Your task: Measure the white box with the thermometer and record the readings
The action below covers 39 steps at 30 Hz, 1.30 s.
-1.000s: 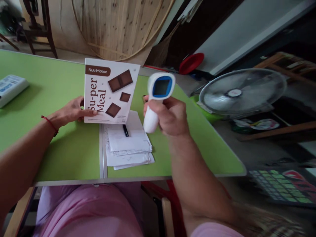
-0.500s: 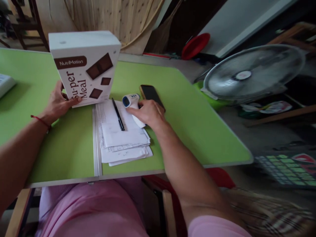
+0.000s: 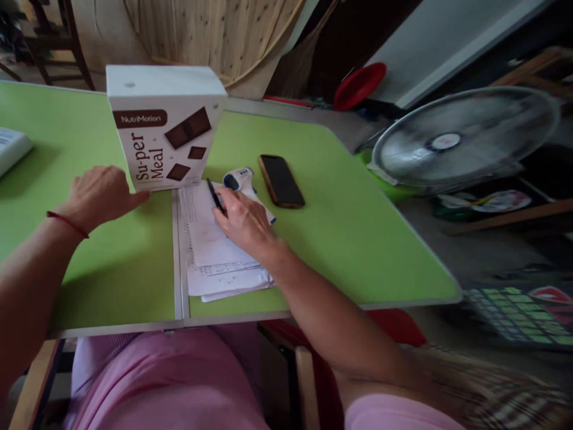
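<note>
A white carton with "NutriMotion Su-per Meal" print stands upright on the green table. Beside its lower left corner is my left hand, thumb stretched along the bottom edge and the other fingers partly out of sight; it is not gripping the carton. My right hand has thumb and fingers closed on a black pen over the stack of written papers. Behind that hand a white and blue infrared thermometer lies on the papers, partly covered. A dark phone lies to its right.
A white object sits at the table's left edge. To the right beyond the table stands a fan, with a red basin on the floor behind. A metal seam divides the tabletop.
My right hand has let go of the thermometer and moved left onto the pen. The carton now stands straighter, and my left hand has come off its side.
</note>
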Tool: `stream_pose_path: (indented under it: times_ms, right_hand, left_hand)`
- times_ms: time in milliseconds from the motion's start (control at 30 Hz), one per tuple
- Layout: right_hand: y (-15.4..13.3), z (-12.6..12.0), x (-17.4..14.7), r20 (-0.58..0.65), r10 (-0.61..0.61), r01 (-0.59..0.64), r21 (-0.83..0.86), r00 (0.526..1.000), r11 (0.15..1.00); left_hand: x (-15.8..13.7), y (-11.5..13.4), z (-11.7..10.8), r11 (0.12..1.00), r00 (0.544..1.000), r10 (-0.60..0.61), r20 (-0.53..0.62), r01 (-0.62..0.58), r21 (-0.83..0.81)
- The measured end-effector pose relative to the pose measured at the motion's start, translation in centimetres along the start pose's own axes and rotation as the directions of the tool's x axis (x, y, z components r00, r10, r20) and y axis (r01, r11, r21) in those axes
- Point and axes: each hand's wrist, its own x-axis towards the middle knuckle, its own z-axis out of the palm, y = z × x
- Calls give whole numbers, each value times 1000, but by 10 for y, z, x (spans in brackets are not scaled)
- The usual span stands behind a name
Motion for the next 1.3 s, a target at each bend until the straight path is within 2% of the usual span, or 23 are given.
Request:
stream_pose_path:
  times_ms: [33, 67, 100, 133, 200, 233, 300, 367, 500, 567, 667, 733, 800, 833, 967, 1100, 1300]
  right_hand:
    - [0, 0, 0, 29, 10, -9, -38, 1000, 999]
    - [1, 0, 1, 44, 20, -17, -56, 999, 998]
    - [3, -1, 1, 41, 25, -23, -49, 999, 999]
    - [6, -2, 1, 21, 21, -21, -15, 1000, 1000]
    - [11, -5, 1, -48, -8, 14, 120, 999, 993]
    - [14, -6, 1, -86, -22, 40, 210, 996, 977]
    - [18, -9, 1, -143, -42, 98, 412, 989, 906]
    - [18, -12, 0, -159, -59, 143, 594, 986, 792]
    - [10, -16, -5, -214, 19, 160, 786, 977, 596]
    - [4, -14, -9, -181, 70, 121, 853, 981, 508]
    - [-2, -7, -13, 5, 75, -34, 922, 997, 386]
    - [-5, -1, -14, 113, 98, -140, 928, 989, 345]
    - [-7, 3, -15, 153, 126, -189, 914, 980, 358]
    - [-8, 5, -15, 146, 141, -190, 899, 979, 393]
    - [-13, 7, -16, 30, 171, -129, 785, 985, 606]
    - [-17, 8, -18, -96, 141, -44, 656, 985, 753]
    - [-18, 11, -18, -133, 99, -3, 583, 986, 813]
  left_hand:
    - [-8, 11, 1, 946, 997, -71, -8, 70, 318]
    - [-15, 23, 5, 848, 994, -108, 18, 83, 523]
    - [-22, 35, 10, 783, 992, -107, 71, 40, 621]
    - [-28, 47, 17, 770, 984, -33, 176, -87, 632]
    - [-38, 65, 34, 760, 938, -40, 344, -195, 620]
    - [-42, 71, 42, 764, 912, 0, 411, -265, 588]
    - [-49, 79, 56, 761, 887, 22, 462, -315, 567]
    - [-54, 81, 64, 756, 881, 38, 472, -334, 563]
    - [-60, 80, 68, 769, 891, 58, 450, -327, 550]
    - [-61, 80, 68, 772, 890, 76, 449, -337, 538]
    - [-62, 80, 68, 772, 880, 81, 468, -352, 528]
    - [-62, 80, 68, 770, 880, 86, 467, -356, 529]
    - [-62, 79, 69, 762, 886, 94, 454, -357, 539]
    - [-62, 79, 69, 758, 889, 96, 448, -357, 546]
    - [-62, 80, 69, 756, 888, 76, 454, -348, 555]
    - [-61, 82, 67, 760, 883, 55, 467, -340, 554]
    - [-61, 83, 66, 761, 882, 49, 468, -337, 554]
